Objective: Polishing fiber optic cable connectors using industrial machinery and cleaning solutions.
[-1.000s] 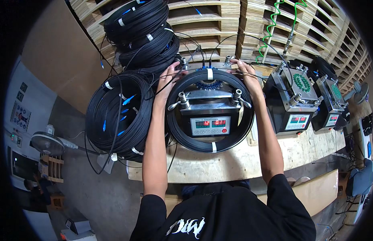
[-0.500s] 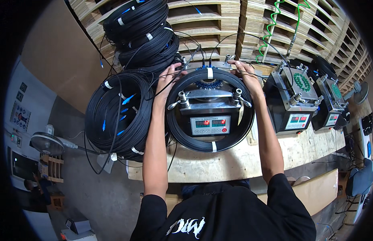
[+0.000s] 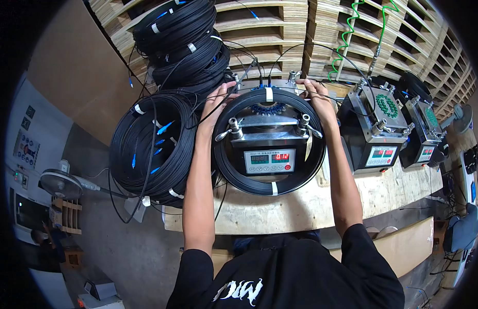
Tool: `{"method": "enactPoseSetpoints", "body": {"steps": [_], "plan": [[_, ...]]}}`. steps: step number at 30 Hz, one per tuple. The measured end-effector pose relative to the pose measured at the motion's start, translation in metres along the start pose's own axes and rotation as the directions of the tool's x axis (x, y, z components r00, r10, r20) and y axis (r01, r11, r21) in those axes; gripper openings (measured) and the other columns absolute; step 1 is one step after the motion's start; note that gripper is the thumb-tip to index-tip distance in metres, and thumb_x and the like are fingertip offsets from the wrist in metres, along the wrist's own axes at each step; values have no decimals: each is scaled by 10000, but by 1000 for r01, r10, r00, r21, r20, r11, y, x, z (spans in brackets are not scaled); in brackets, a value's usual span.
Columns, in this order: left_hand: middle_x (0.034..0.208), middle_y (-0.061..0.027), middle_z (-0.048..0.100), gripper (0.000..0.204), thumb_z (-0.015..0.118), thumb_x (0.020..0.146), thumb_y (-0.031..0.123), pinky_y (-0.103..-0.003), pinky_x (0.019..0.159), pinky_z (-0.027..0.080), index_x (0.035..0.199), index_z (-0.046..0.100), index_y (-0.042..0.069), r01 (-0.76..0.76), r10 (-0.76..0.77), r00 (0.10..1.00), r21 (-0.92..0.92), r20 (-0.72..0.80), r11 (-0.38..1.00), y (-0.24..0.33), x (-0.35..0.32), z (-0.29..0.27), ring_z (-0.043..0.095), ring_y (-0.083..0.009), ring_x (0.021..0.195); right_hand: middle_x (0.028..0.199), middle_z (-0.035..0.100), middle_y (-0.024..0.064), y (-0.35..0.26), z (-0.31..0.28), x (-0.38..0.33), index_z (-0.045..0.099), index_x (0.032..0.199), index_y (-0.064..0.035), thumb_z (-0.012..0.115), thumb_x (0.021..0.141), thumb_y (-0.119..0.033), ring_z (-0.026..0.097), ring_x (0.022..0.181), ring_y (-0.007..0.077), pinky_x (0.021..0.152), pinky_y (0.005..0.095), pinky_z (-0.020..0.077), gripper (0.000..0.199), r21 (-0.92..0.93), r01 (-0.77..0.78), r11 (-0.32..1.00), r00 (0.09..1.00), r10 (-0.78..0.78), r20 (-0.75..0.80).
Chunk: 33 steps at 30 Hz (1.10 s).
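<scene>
A black cable coil [image 3: 270, 186], bound with white tape, rings the front of a polishing machine [image 3: 270, 141] with a metal top and a lit panel. Blue connectors [image 3: 264, 88] are seated around its fixture, with thin black cables rising from the back. My left hand [image 3: 216, 103] reaches the far left corner of the machine, fingers stretched out and apart beside a metal corner post. At the far right corner, near the other rear post [image 3: 292, 76], my right hand [image 3: 317, 97] has its fingers extended and parted. The coil's upper rim lies between my hands; their contact points are partly hidden.
More black cable coils [image 3: 185, 56] are stacked at the left, and a large coil [image 3: 118, 136] with blue-tipped ends stands by my left forearm. Two similar machines [image 3: 375, 129] with green-dotted tops are to the right. Wooden pallets [image 3: 280, 31] rise behind the bench [image 3: 239, 216].
The red figures on the machine's panel have changed. My right fingers have shifted very slightly; the coil and my left hand stay nearly in place.
</scene>
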<state>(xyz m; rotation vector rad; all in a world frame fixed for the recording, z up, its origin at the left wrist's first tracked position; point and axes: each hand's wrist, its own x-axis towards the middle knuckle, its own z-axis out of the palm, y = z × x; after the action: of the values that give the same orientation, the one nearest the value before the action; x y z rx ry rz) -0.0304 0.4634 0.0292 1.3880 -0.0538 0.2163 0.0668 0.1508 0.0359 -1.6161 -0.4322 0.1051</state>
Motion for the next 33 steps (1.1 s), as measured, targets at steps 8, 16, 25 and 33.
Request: {"method": "enactPoseSetpoints", "body": {"steps": [8, 16, 25, 33], "plan": [[996, -165, 740, 507, 510, 1069, 404, -259, 719, 587, 1342, 563, -20, -9, 7, 992, -13, -128, 1000, -5, 5, 0, 710, -166, 824, 961, 719, 94, 0, 6, 1, 633, 1305, -51, 502, 1082, -336, 638, 783, 87, 694, 205, 510, 384, 219, -27, 975, 1000, 25, 10], [1001, -161, 739, 493, 517, 1070, 389, -253, 738, 582, 1340, 564, -21, -13, 11, 994, -14, -104, 1000, 2, 0, 9, 711, -158, 830, 947, 734, 116, 8, 2, 3, 633, 1292, -38, 498, 1084, -291, 664, 767, 120, 687, 227, 526, 354, 216, 24, 976, 997, -8, -75], [984, -159, 740, 476, 513, 1072, 368, -240, 740, 578, 1340, 558, -22, -12, 12, 999, -14, -32, 1000, 1, -3, 5, 715, -153, 826, 841, 710, 80, 3, 4, -1, 676, 1214, -25, 506, 1082, -284, 659, 736, 114, 648, 243, 528, 337, 182, -15, 983, 1000, 15, 1], [991, -163, 738, 452, 524, 1072, 336, -231, 711, 577, 1343, 555, -24, 4, -5, 999, -35, -41, 999, 1, 0, 8, 711, -150, 823, 911, 727, 93, 9, 0, 4, 637, 1288, -25, 524, 1077, -281, 675, 786, 117, 677, 235, 541, 351, 269, -21, 963, 999, 12, 33]]}}
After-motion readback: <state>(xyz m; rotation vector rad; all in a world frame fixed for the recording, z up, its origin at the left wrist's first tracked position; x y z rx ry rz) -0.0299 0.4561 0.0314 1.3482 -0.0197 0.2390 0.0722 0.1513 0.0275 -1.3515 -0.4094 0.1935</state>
